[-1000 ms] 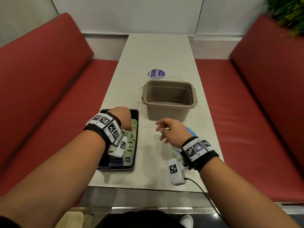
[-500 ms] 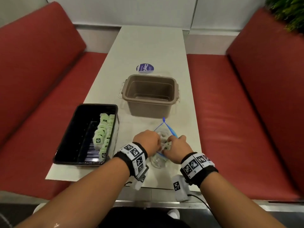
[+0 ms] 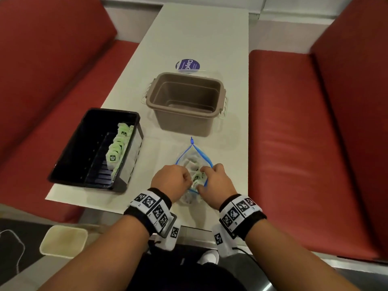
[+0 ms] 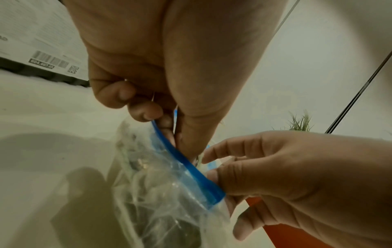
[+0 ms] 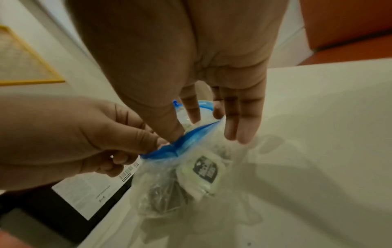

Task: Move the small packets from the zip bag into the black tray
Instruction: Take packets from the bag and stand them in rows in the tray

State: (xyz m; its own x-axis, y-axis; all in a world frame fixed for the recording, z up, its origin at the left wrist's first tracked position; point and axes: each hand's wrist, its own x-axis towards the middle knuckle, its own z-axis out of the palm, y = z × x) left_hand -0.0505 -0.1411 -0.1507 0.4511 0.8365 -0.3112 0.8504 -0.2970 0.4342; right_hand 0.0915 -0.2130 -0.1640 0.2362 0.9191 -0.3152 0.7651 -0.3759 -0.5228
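The clear zip bag (image 3: pixel 192 159) with a blue rim lies on the table near the front edge, its mouth spread open. My left hand (image 3: pixel 188 180) pinches the left side of the blue rim (image 4: pixel 167 144) between thumb and fingers. My right hand (image 3: pixel 202 179) holds the right side, with thumb and forefinger inside the mouth (image 5: pixel 191 127) and the other fingers (image 5: pixel 235 120) straight outside the wall. Pale green packets (image 5: pixel 203 169) with dark labels show through the plastic. The black tray (image 3: pixel 84 143) stands to the left, a row of green packets (image 3: pixel 117 148) along its right side.
A brown plastic tub (image 3: pixel 184 101) stands just beyond the bag, and a round purple sticker (image 3: pixel 188 65) lies behind it. Red bench seats (image 3: pixel 294 133) flank the narrow white table (image 3: pixel 199 32). The tray's white label (image 5: pixel 95 193) faces the bag.
A second ago my left hand was in the tray; it has come right to the bag and taken the rim. The right hand has closed in on the bag mouth.
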